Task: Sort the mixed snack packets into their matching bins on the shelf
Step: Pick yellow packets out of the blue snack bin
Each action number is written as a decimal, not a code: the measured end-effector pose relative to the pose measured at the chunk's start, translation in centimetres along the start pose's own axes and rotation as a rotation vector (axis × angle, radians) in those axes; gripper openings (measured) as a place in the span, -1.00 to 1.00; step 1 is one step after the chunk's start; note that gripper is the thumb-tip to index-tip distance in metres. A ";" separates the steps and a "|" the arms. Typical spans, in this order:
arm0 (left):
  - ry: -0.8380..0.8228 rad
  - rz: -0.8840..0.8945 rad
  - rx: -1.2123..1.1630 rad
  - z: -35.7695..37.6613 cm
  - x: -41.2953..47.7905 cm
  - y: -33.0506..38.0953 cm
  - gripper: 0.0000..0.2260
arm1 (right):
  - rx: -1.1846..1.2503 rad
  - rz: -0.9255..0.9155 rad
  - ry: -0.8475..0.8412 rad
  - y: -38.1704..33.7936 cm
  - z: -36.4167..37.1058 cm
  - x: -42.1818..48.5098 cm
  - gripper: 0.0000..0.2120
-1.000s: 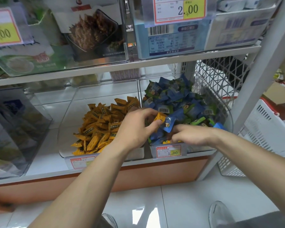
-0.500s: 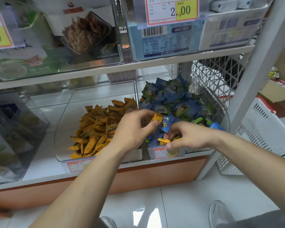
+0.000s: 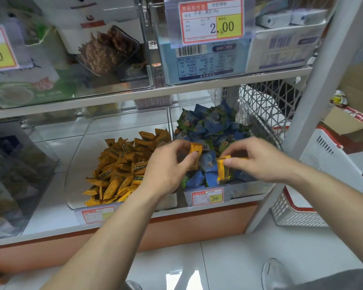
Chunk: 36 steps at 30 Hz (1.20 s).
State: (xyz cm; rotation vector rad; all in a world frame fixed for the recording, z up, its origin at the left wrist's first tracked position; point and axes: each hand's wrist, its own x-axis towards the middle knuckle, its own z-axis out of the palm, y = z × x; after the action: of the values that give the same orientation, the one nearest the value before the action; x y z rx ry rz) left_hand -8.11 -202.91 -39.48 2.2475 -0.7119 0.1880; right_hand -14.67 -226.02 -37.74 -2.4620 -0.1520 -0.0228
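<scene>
left hand (image 3: 166,170), right hand (image 3: 260,162) pinch packets (image 3: 223,169)

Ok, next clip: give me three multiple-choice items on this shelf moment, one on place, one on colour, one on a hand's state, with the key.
1. The bin of yellow packets stands where from the bin of blue packets?
A. left of it
B. right of it
C. one level above it
2. What colour is the packet that the right hand pinches?
A. blue
B. yellow
C. green
3. The left hand is:
A. flat and open
B. gripping a yellow packet
C. curled, empty
Key: 1 A, the bins stand side by side, yellow on the left; 2 B, its wrapper shows yellow; 3 B, fingers and thumb curl round it.
</scene>
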 end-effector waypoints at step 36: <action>0.239 -0.536 -0.690 -4.2 -1.2 -1.9 -0.80 | 0.679 -0.047 0.172 -8.8 6.4 4.8 -0.51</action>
State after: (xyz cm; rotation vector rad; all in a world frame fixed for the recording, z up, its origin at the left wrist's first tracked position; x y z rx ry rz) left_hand -7.77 -198.40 -38.14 1.6322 -0.0080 -0.0516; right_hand -11.07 -214.73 -37.04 -1.7688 -0.1180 -0.1738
